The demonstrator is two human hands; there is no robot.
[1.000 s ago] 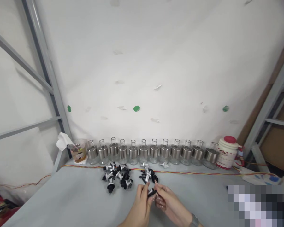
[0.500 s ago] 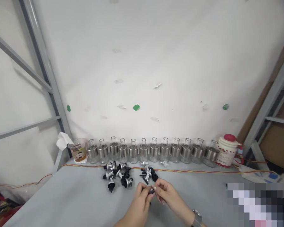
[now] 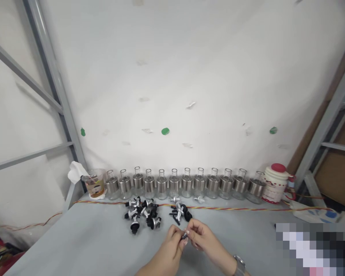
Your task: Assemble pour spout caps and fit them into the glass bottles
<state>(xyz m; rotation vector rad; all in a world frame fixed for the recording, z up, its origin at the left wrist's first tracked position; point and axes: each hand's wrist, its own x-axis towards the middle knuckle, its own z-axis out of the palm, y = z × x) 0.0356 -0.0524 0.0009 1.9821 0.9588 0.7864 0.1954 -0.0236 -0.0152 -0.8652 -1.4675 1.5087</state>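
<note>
My left hand (image 3: 169, 245) and my right hand (image 3: 202, 239) meet over the grey table (image 3: 83, 245), fingertips pinched together on a small black and silver pourer part (image 3: 184, 233). Just beyond them lies a small cluster of black stoppers and silver spouts (image 3: 180, 211). A bigger pile of assembled pourers (image 3: 141, 214) sits to the left of that. A row of several glass bottles with steel sleeves (image 3: 186, 184) stands along the wall. My right wrist wears a watch (image 3: 239, 264).
A plastic cup with brown drink (image 3: 94, 184) and a crumpled tissue (image 3: 75, 171) stand at the left end of the row, a white jug with a red lid (image 3: 276, 184) at the right. A red-yellow twisted cable (image 3: 232, 209) runs along the table. Grey rack frames flank both sides.
My hands have stayed together on the small part, shifting slightly; the right fingers have closed further over it. The view has barely moved.
</note>
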